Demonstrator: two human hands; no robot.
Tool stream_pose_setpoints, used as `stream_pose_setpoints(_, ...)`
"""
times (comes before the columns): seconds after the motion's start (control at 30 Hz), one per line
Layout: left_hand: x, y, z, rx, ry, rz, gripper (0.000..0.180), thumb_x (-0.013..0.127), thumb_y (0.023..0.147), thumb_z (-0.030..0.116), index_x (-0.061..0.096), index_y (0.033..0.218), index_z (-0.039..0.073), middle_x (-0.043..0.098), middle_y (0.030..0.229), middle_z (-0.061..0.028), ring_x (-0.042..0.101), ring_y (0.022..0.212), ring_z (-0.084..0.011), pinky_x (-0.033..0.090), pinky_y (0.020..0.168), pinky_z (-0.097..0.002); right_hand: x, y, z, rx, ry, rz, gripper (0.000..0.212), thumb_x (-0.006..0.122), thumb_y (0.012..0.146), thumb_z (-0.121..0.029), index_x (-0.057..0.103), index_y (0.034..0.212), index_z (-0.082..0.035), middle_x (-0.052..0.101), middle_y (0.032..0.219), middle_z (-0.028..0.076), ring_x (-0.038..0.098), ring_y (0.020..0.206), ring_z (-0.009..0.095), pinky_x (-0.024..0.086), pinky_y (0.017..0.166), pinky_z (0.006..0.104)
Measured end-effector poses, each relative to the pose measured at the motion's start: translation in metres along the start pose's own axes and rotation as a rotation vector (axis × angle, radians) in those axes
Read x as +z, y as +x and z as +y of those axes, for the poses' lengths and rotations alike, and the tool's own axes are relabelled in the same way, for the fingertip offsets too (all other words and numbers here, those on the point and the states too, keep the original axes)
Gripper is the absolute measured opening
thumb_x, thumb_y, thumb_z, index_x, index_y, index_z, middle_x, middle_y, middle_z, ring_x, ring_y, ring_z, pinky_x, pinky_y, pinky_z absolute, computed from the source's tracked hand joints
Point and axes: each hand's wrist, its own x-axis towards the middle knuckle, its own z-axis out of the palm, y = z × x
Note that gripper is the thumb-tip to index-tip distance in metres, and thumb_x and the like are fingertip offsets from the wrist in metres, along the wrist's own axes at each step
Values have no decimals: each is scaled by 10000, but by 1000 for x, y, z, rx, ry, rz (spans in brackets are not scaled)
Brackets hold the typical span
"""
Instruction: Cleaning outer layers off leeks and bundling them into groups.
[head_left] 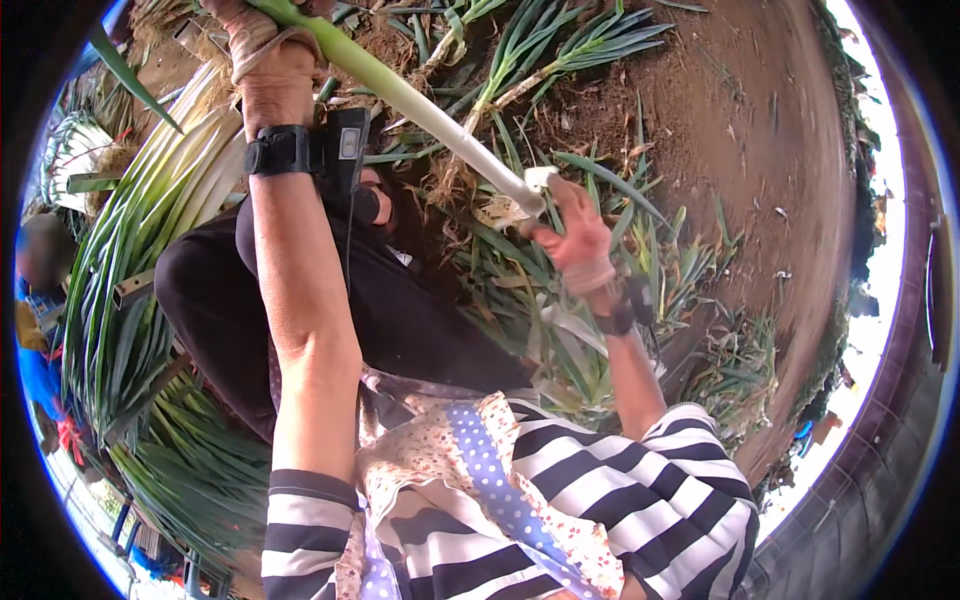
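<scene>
My left hand (262,28) at the top is closed around the green upper part of a long leek-like green onion (430,122). The stalk slants down to the right, its white end pointing at my right hand (582,240). That hand is slightly blurred, thumb and fingers apart beside the white end. A pale scrap (540,178), perhaps peeled skin, lies against its fingertips; whether it is pinched I cannot make out. Loose leaves and peelings (590,330) lie around and below the right hand.
At the left lie big bundles of green onions (150,215), with more (200,460) below. Several loose green onions (530,70) rest on the brown soil (740,130) ahead. My bent knee (200,290) sits between my arms. A person in blue (42,370) is at the far left.
</scene>
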Motion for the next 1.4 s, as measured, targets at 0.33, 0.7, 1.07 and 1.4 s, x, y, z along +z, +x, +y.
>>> stream_pose_setpoints(0.33, -6, 1, -11, -43, 63, 30, 203, 631, 813, 261, 487, 787, 120, 448, 581, 9, 447, 458, -116, 382, 385, -250, -18, 27, -34, -79, 107, -68, 120, 617, 757, -179, 580, 830, -91, 579, 616, 66, 582, 559, 261, 455, 511, 353)
stream_pose_setpoints(0.7, -44, 6, -30, -229, 217, 6, 242, 618, 817, 144, 507, 1016, 63, 573, 792, -68, 549, 651, -147, 478, 530, -290, -83, -37, -92, -24, 314, -136, 117, 584, 816, -87, 638, 897, -22, 649, 707, 70, 617, 623, 140, 478, 520, 259)
stream_pose_setpoints(1.07, -2, 15, -9, -94, -104, -195, 205, 621, 824, 163, 470, 700, 100, 423, 606, 35, 391, 542, -90, 328, 488, -225, -94, -75, 33, 422, -656, -286, 505, 652, 728, -275, 519, 1202, -162, 517, 1190, 121, 552, 995, 262, 466, 826, 388)
stream_pose_setpoints(1.4, 12, -3, -14, -303, -386, -392, 188, 633, 813, 152, 480, 862, 54, 434, 620, 29, 388, 529, -66, 331, 476, -198, -49, 48, -28, -501, 90, -239, 258, 610, 753, -308, 591, 871, -79, 554, 694, 57, 543, 549, 154, 448, 458, 332)
